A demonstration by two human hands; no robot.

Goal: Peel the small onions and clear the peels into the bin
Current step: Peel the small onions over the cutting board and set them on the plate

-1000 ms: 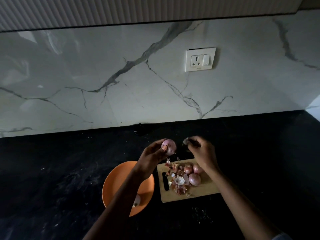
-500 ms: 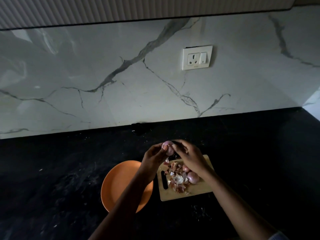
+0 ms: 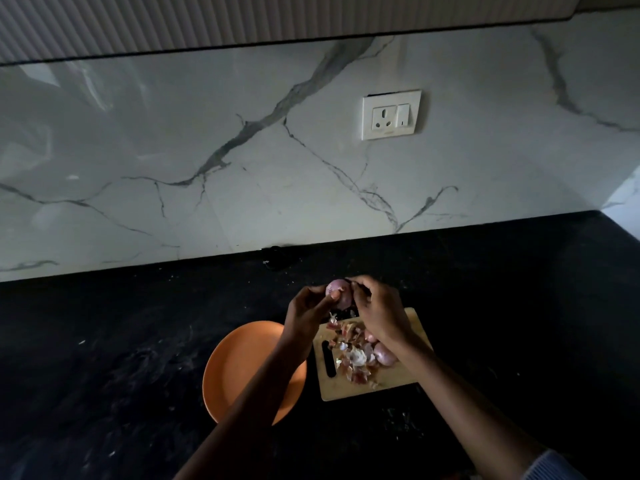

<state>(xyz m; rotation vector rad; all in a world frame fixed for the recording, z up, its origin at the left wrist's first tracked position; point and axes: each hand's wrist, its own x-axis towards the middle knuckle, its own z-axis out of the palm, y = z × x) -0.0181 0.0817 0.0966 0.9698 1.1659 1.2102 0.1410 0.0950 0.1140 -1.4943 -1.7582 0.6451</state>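
Observation:
My left hand [image 3: 306,313] holds a small pinkish onion [image 3: 337,294] in its fingertips above the back edge of the wooden cutting board [image 3: 398,382]. My right hand [image 3: 379,313] is curled against the onion's right side, fingertips pinching at its top. Whether that hand also holds a tool is hidden. A heap of onion peels [image 3: 353,362] lies on the board. At least one more small onion [image 3: 382,355] sits beside the heap, partly under my right wrist.
An orange plate [image 3: 242,362] lies left of the board, partly covered by my left forearm. Both rest on a black stone counter [image 3: 121,341] against a white marble wall with a socket [image 3: 391,114]. No bin is in view.
My right hand, apart from the onion a second ago, has come left and closed onto the onion's top. My left hand has kept hold of the onion.

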